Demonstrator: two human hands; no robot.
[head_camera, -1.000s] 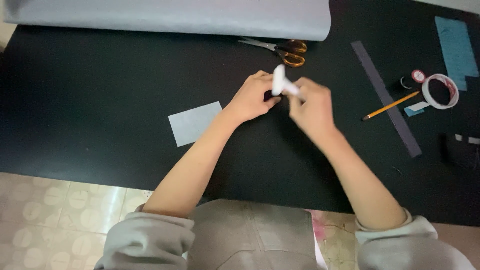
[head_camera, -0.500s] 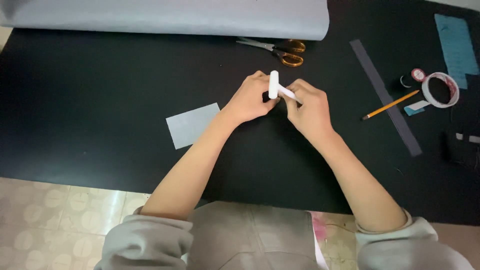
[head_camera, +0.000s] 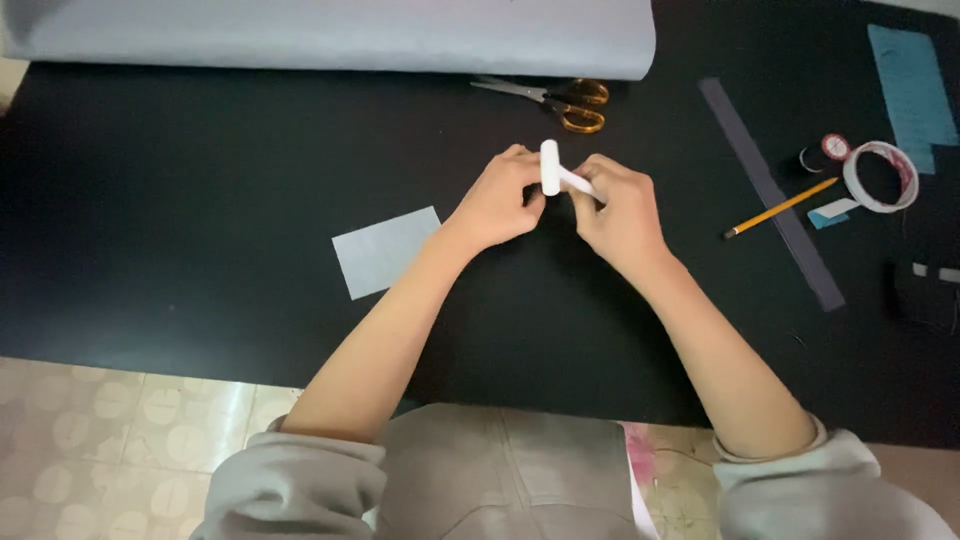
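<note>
Item: white stick-shaped piece w/ a second white stick meeting it in a T – held above the black table, centre, just below the orange-handled scissors.
Left hand: fingers closed on the upright piece, whose long axis points away from the person.
Right hand: fingers pinched on the slanted stick, which runs from that hand toward the upright one.
Both hands about equally near – touching.
Nearby: grey paper rectangle left; pencil, tape roll, grey strip right; grey sheet roll at far edge.
</note>
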